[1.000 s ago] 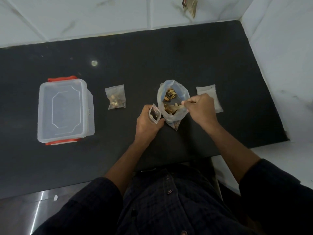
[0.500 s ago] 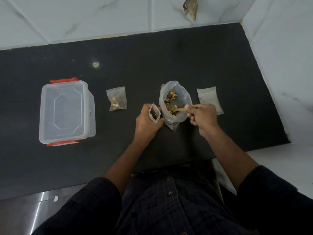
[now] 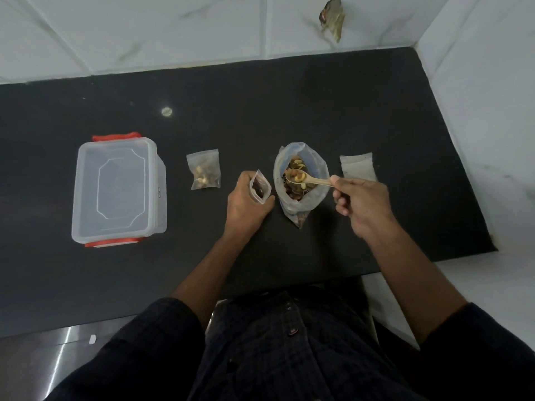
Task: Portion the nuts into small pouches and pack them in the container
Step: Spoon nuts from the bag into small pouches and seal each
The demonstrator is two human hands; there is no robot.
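head view: right hand (image 3: 362,204) with loaded spoon (image 3: 307,179) over nut bag (image 3: 301,180)

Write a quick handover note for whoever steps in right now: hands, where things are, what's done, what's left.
Left hand: holds an open small pouch upright on the counter.
Right hand: grips a spoon loaded with nuts, over the open nut bag.
One filled pouch lies between the container and the left hand.
Empty pouches lie right of the bag.
The container's lid is on.
Done: one pouch filled.
Left: tip this spoonful into the held pouch, fill the others, then pack all into the container.
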